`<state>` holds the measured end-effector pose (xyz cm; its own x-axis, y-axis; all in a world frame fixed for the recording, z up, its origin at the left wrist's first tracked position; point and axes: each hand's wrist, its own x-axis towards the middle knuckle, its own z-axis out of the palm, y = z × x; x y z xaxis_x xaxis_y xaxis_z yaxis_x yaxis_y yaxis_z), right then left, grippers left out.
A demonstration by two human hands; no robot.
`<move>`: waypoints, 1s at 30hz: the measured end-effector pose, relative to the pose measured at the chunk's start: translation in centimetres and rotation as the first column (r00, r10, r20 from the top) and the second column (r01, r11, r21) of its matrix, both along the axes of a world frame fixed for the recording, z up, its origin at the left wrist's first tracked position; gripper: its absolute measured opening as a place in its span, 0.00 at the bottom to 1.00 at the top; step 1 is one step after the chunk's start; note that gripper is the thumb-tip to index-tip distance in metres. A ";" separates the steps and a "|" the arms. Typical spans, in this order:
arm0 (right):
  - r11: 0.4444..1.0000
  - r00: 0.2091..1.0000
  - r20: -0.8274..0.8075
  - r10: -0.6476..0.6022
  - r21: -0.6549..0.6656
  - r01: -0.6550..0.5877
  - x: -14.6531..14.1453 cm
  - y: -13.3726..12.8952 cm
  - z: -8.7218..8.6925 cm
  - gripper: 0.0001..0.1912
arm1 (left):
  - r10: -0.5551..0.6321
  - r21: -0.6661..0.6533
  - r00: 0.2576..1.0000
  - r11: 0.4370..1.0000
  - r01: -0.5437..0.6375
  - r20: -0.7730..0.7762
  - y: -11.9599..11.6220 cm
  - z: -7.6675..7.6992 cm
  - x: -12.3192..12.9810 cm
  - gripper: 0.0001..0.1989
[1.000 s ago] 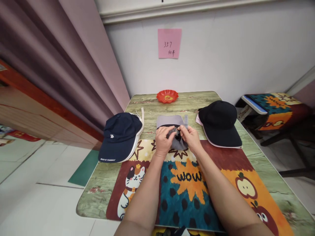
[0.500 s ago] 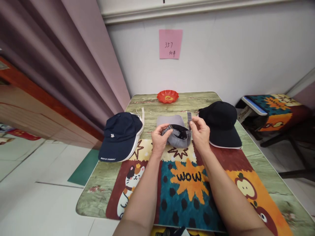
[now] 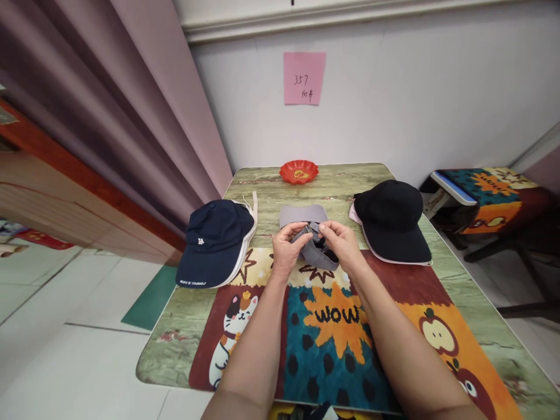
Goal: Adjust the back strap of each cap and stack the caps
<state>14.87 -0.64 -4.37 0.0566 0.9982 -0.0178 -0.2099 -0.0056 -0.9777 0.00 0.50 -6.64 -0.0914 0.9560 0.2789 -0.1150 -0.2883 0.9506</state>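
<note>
A grey baseball cap [image 3: 318, 256] rests at the middle of the table, its brim pointing to the wall and its back opening facing me. My left hand [image 3: 289, 248] pinches the buckle end of the cap's back strap between thumb and fingers. On the other side my right hand [image 3: 339, 239] is closed on the strap's other end, close beside the buckle. The two hands nearly meet above the cap. Whether the strap has passed into the buckle I cannot tell, since the fingers cover part of it.
Left of my hands sits a navy cap [image 3: 214, 233] stacked over a white one. A black cap [image 3: 389, 210] lies on the right over a pale pink one. Behind is a red scalloped dish [image 3: 298, 172]. A patterned mat [image 3: 332, 373] covers the table's [image 3: 164, 356] front.
My right hand has moved left with the strap end, bringing it to the buckle in my left hand. The strap end that stood upright is now down by the buckle.
</note>
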 end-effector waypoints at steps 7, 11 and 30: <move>0.995 0.998 -0.066 0.025 -0.094 -0.031 0.2 0.1 -0.1 0.21 | -0.045 -0.019 0.999 0.999 0.046 0.018 0.1 -0.3 0.1 0.18; 0.992 0.995 -0.080 0.062 -0.109 -0.070 0.2 0.0 -0.1 0.20 | -0.053 -0.049 0.998 0.997 0.055 0.043 0.1 -0.3 0.1 0.18; 0.978 0.986 -0.079 0.144 -0.141 -0.154 0.4 0.0 -0.1 0.18 | -0.124 -0.105 0.984 0.985 0.138 0.131 -0.1 0.2 -0.2 0.18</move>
<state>15.32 -0.66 -4.43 -0.0991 0.9817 -0.1629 -0.2614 -0.1836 -0.9476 -0.23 0.39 -6.45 0.0101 0.9867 0.1623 -0.2633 -0.1540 0.9523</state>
